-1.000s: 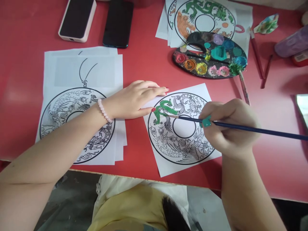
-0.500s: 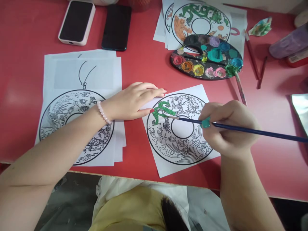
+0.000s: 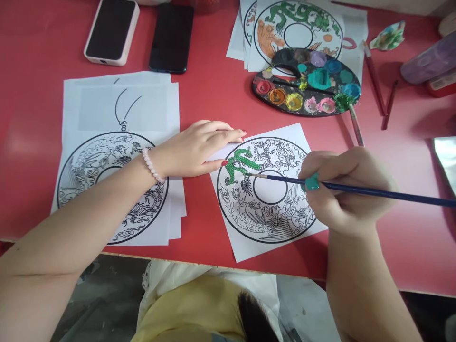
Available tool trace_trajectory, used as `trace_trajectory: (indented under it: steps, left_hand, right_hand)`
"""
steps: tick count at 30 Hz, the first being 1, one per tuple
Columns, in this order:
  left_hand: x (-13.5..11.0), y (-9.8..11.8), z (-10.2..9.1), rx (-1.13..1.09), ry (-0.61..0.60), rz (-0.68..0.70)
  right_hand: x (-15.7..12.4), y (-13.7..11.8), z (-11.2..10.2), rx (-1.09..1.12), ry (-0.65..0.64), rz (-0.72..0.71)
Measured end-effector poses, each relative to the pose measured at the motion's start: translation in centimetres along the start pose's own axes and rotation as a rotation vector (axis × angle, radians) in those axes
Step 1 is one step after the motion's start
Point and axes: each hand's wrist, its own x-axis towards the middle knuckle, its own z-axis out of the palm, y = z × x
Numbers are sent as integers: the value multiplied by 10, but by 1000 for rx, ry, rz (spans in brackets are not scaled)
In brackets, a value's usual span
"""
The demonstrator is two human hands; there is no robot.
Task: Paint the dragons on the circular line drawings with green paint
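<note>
A paper with a round dragon-and-phoenix line drawing (image 3: 245, 244) lies tilted in front of me, part of its dragon painted green. My right hand (image 3: 347, 187) pinches a thin blue paintbrush (image 3: 285, 179), whose tip is at the green dragon's lower edge, above the small inner circle. My left hand (image 3: 199, 149) lies flat with fingers stretched, its fingertips on the sheet's upper left edge. Under my left forearm is a stack of similar uncoloured sheets (image 3: 149, 109). Beyond the drawing sits a black paint palette (image 3: 306, 85) with several colours; a second brush (image 3: 356, 126) leans on its green paint.
Two phones, one white-edged (image 3: 111, 33) and one black (image 3: 171, 38), lie at the back left. Behind the palette are partly coloured sheets (image 3: 356, 23). Red brushes (image 3: 375, 78), a paint-stained tissue (image 3: 388, 38) and a purple bottle (image 3: 427, 59) are at the right on the red table (image 3: 206, 213).
My right hand has shifted slightly right, and the brush tip has moved a little right and down along the dragon. My left hand stays in place on the sheet.
</note>
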Motion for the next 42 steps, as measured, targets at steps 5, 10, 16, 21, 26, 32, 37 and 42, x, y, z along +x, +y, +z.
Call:
trace_trajectory:
  steps: [5,10,16,21,26,32,37,42]
  left_hand:
    - [0,0,0,-4,4,1]
    - [0,0,0,-3,-1,0]
    - [0,-1,1,-4,-1,-3]
    - [0,0,1,-12,2,-5]
    - [0,0,0,-15,-1,-8]
    - [0,0,0,-31,-3,-8]
    - [0,0,0,-24,-2,-6]
    - [0,0,0,-16,-9,-11]
  right_hand:
    - [1,0,0,-44,-25,17]
    - [-1,1,0,6,-8,1]
    - [-1,1,1,-34,-14,25]
    - [0,0,0,-4,-23,25]
    - [-2,-1,-1,-23,-37,51]
    - [-4,0,-1,2,-17,5]
    - [-4,-1,0,-15,-46,42]
    - [-2,-2,-1,37,-30,-8]
